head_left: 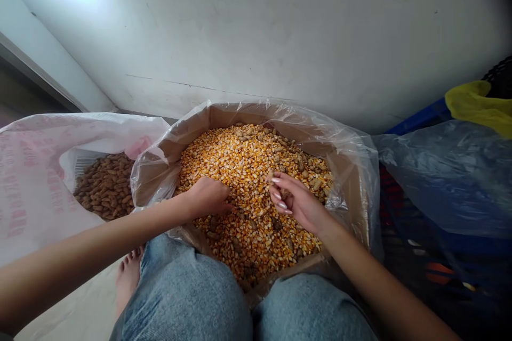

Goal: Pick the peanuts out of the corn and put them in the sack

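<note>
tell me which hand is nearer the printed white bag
Left. The left hand is at the corn, right of the white bag; the right hand is over the corn, farther right.

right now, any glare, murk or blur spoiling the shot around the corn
Head view: blown-out glare at top left, spilling onto the white wall; head view: small glints on the clear plastic liner; head view: deep shadow at lower right, hiding detail below the translucent plastic sheet; head view: central corn kernels sharp enough to pick out singly.
</note>
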`<state>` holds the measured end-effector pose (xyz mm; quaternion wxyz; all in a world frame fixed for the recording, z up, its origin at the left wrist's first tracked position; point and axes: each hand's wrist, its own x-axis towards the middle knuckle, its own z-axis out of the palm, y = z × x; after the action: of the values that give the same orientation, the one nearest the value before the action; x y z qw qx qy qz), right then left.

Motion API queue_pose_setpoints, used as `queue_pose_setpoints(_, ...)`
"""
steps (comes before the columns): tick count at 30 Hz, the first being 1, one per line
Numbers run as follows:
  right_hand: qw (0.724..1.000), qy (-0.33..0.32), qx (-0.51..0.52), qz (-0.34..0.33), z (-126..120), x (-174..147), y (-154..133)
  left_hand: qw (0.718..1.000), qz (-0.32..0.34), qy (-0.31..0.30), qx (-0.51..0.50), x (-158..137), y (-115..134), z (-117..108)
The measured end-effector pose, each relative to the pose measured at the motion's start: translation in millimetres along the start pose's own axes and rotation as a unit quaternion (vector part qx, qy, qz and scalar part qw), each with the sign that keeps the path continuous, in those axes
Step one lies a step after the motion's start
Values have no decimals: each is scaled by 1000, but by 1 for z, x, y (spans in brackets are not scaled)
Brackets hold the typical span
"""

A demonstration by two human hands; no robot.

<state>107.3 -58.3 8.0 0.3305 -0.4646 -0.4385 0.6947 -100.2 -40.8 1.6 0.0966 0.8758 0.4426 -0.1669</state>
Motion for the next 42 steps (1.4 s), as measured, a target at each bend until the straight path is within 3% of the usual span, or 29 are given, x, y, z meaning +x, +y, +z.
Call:
queue_pose_setpoints(2, 997, 3, 74, -4, -3, -3, -5, 999, 26, -2, 17, 1, 7, 2)
queue_pose_setpoints(8, 992, 39, 116, -3, -10, -6, -10, 998, 57, -24, 10, 2, 13, 3)
queue_pose_setpoints(11, 995, 79, 68, 0, -14, -2, -4, 991, 39, -5, -130, 2, 4, -3)
queue_pose_setpoints(13, 993, 101, -62, -6, -15, 1, 2, 956, 27, 2, -291, 2, -2, -9)
queue_pose_setpoints(14, 982, 111, -155, -16, -16, 2, 5, 925, 20, -2, -379, 3, -5, -12)
queue_pose_setpoints(15, 958, 127, -257, -27, -16, 3, 7, 886, 12, -11, -463, 3, -7, -15)
queue_pose_setpoints(17, 878, 167, -448, -33, -15, 7, 10, 806, -9, -29, -591, 4, -10, -19)
queue_pose_setpoints(19, 796, 198, -572, -9, -14, 11, 12, 762, -37, -29, -646, 5, -11, -20)
queue_pose_setpoints(21, 747, 201, -634, 23, -12, 17, 12, 772, -58, -23, -633, 5, -11, -19)
queue_pose_setpoints(22, 733, 197, -650, 35, -12, 19, 12, 795, -61, -17, -603, 4, -11, -18)
queue_pose_setpoints(24, 724, 197, -660, 45, -11, 22, 12, 867, -50, 13, -495, 2, -11, -15)
queue_pose_setpoints(26, 748, 206, -630, 41, -11, 21, 11, 943, -22, 54, -326, 0, -9, -12)
queue_pose_setpoints(28, 815, 212, -539, 22, -13, 18, 10, 986, 12, 66, -151, -3, -6, -9)
queue_pose_setpoints(31, 942, 182, -280, 11, -18, 12, 6, 998, 52, 38, 4, -5, 0, -3)
queue_pose_setpoints(33, 988, 137, -65, 29, -22, 10, 2, 996, 72, 25, 40, -4, 2, 0)
queue_pose_setpoints(35, 988, 92, 117, 46, -25, 9, -1, 995, 88, 12, 55, -3, 3, 4)
queue_pose_setpoints(37, 971, 64, 226, 52, -26, 8, -4, 994, 96, 1, 56, -1, 3, 6)
queue_pose_setpoints(40, 956, 52, 284, 50, -26, 7, -5, 997, 83, -6, -2, 1, 0, 4)
queue_pose_setpoints(42, 959, 64, 274, 44, -25, 6, -4, 993, 67, -3, -100, 0, -2, 0)
